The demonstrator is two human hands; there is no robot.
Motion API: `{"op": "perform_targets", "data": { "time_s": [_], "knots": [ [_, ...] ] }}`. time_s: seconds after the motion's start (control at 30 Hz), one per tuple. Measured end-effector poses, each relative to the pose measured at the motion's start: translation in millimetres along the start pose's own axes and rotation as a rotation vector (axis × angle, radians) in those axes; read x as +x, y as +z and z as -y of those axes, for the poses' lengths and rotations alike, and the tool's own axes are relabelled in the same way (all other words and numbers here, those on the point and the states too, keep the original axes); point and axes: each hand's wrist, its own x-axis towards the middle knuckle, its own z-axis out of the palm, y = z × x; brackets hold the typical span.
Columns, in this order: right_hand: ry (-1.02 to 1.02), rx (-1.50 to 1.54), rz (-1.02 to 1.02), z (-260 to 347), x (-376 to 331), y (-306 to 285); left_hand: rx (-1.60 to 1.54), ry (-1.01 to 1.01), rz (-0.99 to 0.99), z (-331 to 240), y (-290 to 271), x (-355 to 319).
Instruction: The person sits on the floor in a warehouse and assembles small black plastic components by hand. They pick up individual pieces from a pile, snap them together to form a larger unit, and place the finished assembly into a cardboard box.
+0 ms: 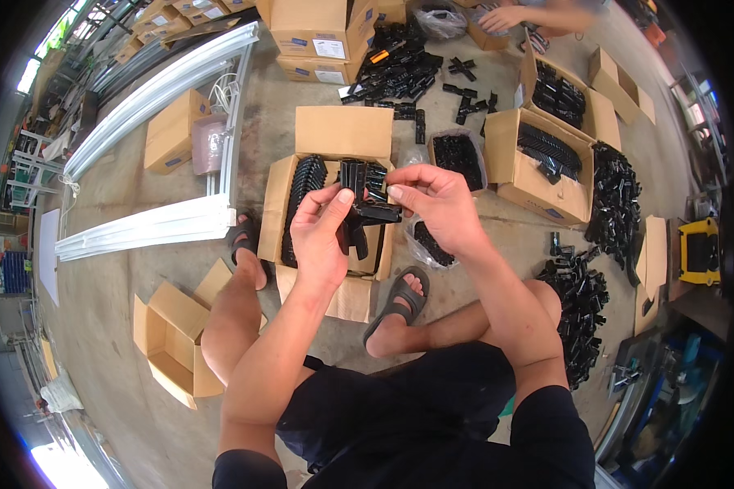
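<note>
A black plastic connector piece [362, 196] with several arms is held up over an open cardboard box [344, 130]. My left hand [320, 232] is closed on its left side, thumb on top. My right hand [442, 205] pinches at its right edge, thumb and forefinger close together; whatever is between those fingertips is too small or hidden to name. Inside the box, a row of similar black pieces [299, 213] stands stacked along the left wall. Part of the box's inside is hidden by my hands and the held piece.
To the right lie a bag of small black parts [457, 159], a filled carton [538, 191] and a heap of black pieces [575, 310]. More connectors [391, 69] pile up ahead. White metal profiles [151, 228] lie left. Another person's hand [504, 18] shows at the far right.
</note>
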Motion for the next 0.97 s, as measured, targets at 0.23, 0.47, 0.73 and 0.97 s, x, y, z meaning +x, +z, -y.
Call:
{"op": "perform_targets", "data": {
  "time_s": [0.23, 0.47, 0.73, 0.97],
  "knots": [
    [0.113, 0.224, -0.115, -13.5, -9.8, 6.5, 0.16, 0.088, 0.008, 15.9, 12.0, -6.0],
    [0.145, 0.257, -0.231, -23.6, -13.3, 14.2, 0.229, 0.131, 0.004, 25.4, 18.5, -6.0],
    [0.121, 0.236, -0.229, -20.8, -22.8, 22.9, 0.333, 0.171, -0.016, 21.4, 16.0, -10.0],
    [0.113, 0.254, -0.259, -24.2, -29.7, 28.6, 0.334, 0.194, 0.01, 23.0, 11.9, -13.1]
  ]
}}
